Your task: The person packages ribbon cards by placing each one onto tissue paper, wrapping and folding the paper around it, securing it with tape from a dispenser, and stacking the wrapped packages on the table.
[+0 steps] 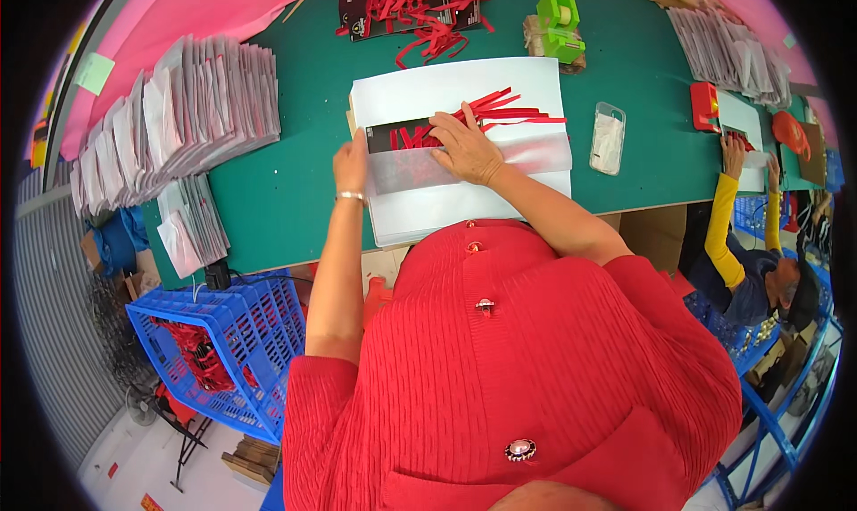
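Observation:
A black card [380,137] with red ribbons [513,111] lies on a stack of white paper [464,81]; the ribbons' loose ends reach to the right. Across its lower part runs a translucent sheet [402,174]. My left hand [350,165], closed, is at the left edge of the sheet and paper, its fingertips pinched together; what lies between them is hidden. My right hand [469,149] rests spread over the ribbons and card, fingers apart, its palm side touching the sheet.
Thin packets [183,118] stand in rows at the left. More ribboned cards [357,16], a green tape dispenser [559,24] and a clear case [608,138] lie on the green table [303,74]. A blue crate [268,332] stands below left; a co-worker [750,279] works at right.

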{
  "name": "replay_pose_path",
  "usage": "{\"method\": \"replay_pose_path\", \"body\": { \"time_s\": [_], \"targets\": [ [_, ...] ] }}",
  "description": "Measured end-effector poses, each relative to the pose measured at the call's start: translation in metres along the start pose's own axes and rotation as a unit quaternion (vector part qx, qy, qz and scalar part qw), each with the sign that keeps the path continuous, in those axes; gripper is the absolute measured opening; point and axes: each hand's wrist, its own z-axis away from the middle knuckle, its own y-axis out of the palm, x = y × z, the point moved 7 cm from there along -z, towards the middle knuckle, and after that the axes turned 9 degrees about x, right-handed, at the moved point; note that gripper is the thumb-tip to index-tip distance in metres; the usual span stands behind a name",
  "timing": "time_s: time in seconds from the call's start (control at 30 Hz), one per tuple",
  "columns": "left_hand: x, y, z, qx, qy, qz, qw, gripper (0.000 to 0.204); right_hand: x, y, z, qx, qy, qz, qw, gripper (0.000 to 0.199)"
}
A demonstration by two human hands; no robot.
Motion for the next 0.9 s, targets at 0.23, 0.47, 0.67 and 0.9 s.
{"method": "replay_pose_path", "body": {
  "time_s": [0.23, 0.47, 0.67, 0.9],
  "targets": [
    [-0.091, 0.029, -0.029, 0.079, 0.052, 0.111, 0.989, 0.04, -0.002, 0.0, 0.005, 0.009, 0.013, 0.057, 0.998, 0.035],
    [-0.082, 0.025, 0.04, 0.087, 0.422, -0.27, 0.861, 0.012, -0.001, -0.01, 0.005, -0.011, 0.06, 0.121, 0.991, 0.052],
    [-0.07, 0.04, 0.081, -0.026, 0.537, -0.423, 0.729, 0.019, -0.045, -0.029, 0.049, 0.097, 0.218, 0.126, 0.963, 0.055],
    [-0.071, 0.043, 0.084, -0.003, 0.585, -0.412, 0.698, 0.021, -0.1, -0.106, 0.173, -0.159, 0.368, 0.183, 0.898, 0.043]
  ]
}}
